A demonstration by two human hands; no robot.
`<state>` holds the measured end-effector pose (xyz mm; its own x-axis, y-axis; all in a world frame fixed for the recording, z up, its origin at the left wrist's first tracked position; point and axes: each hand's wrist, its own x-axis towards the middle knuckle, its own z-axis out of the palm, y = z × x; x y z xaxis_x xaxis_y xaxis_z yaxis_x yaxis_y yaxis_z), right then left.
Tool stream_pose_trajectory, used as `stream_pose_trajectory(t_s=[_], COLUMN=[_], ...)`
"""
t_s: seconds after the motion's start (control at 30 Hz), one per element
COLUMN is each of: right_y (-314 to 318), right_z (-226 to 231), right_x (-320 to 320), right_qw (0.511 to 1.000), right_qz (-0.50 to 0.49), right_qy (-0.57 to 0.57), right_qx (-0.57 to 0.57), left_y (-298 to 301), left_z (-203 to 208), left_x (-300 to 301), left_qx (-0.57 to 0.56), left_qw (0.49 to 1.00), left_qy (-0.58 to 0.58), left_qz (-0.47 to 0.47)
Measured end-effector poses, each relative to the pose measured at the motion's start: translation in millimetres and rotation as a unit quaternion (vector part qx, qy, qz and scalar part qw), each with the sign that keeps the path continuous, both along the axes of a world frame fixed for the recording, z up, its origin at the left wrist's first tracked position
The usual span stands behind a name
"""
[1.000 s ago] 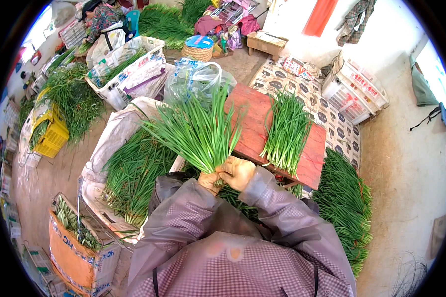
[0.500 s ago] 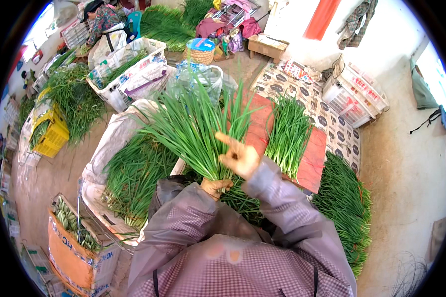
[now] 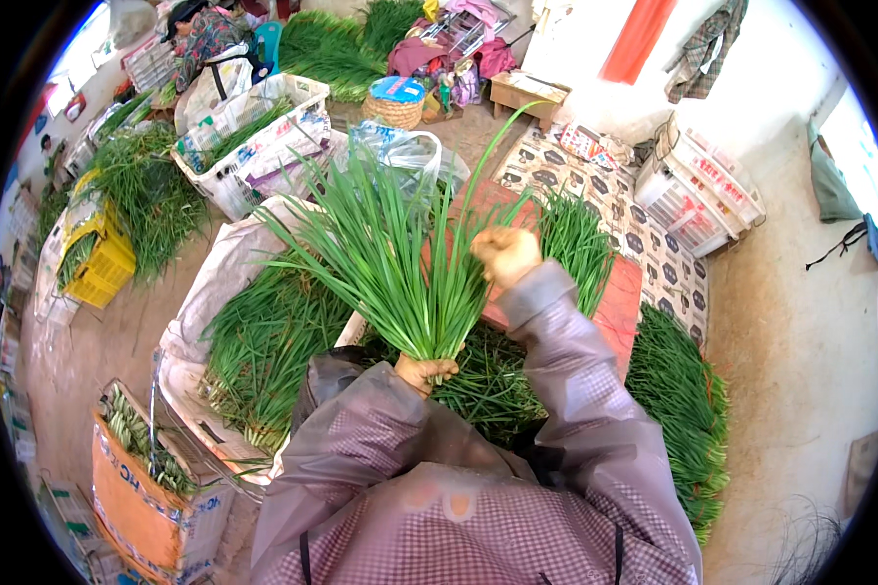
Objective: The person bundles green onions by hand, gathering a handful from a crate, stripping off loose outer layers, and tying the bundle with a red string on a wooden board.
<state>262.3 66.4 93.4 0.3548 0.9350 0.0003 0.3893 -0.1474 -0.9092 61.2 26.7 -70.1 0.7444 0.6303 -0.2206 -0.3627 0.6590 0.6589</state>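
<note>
Gripped a fan of long green leaves (image 3: pixel 385 268) by its gathered base in the left hand (image 3: pixel 425 372), with fingers and thumb wrapped around the stems. Held the right hand (image 3: pixel 507 255) higher up, just beside the right edge of the fan and over a red board (image 3: pixel 622 310), with fingers curled inward; could not tell whether closed on a strand or bare. Spread the slender, flat blades upward and outward from the left fist, with one long leaf arcing toward the upper right. Showed a second bunch (image 3: pixel 580 239) lying on the board's flat, scuffed top, partly hidden behind the right hand and sleeve (image 3: pixel 590 380), and a tangle of darker loose leaves (image 3: pixel 493 375) below and between the forearms. Wore a glossy, see-through purplish covering over small checked cloth. Ranged to the left of the bunch a crate draped in wrinkled pale sheeting (image 3: pixel 219 278), packed with limp greens (image 3: pixel 273 336); just beyond the leaf tips, a crinkled clear plastic bag (image 3: pixel 415 161). Heaped more greens (image 3: pixel 678 419) to the right, near a mat (image 3: pixel 673 278) patterned with dark, angular shapes on a cream ground.
</note>
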Motion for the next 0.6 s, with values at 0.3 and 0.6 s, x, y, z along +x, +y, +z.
stream_pose_trajectory(t_s=[0.3, 0.6], right_y=[-43.4, 4.2], right_z=[30.1, -57.2], right_x=[-19.0, 49.0], right_qw=[0.98, 0.897], right_qz=[0.175, -0.046], right_qy=[0.072, -0.426], right_qx=[-0.063, 0.111], left_y=[-0.7, -3.8], left_z=[4.2, 6.2], left_x=[4.0, 6.5], left_qx=[0.01, 0.068], left_qw=[0.999, 0.994], left_qy=[0.029, 0.063], left_qz=[0.01, 0.059])
